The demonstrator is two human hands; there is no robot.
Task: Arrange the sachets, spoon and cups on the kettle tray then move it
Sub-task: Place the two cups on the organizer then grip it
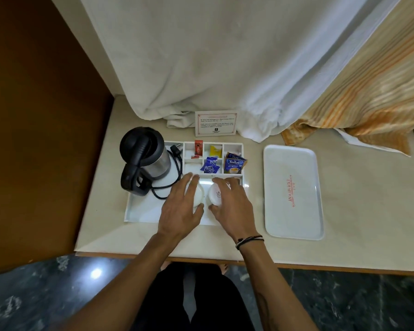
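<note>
Head cam: both hands down on two white cups in the kettle tray [139, 215], on the counter [359, 223].

Left hand [181, 211] has fingers spread over the left cup [198, 195], thumb at its near side; right hand [234, 206] fingers curled over the right cup [215, 196], which shows a small logo. Cups sit side by side, nearly touching, in the tray's front area. Kettle [145, 158] stands at tray's left with black cord [175, 163] coiled beside it. Sachets in the rear compartments: red sachet [198, 147], yellow sachet [215, 151], blue sachets [210, 166], Tetley tea bags [234, 163]. Spoon is mostly hidden behind the right hand. Second white tray [293, 192] lies apart to the right. Printed card [216, 124] stands behind, against a white cloth [201, 68].
</note>
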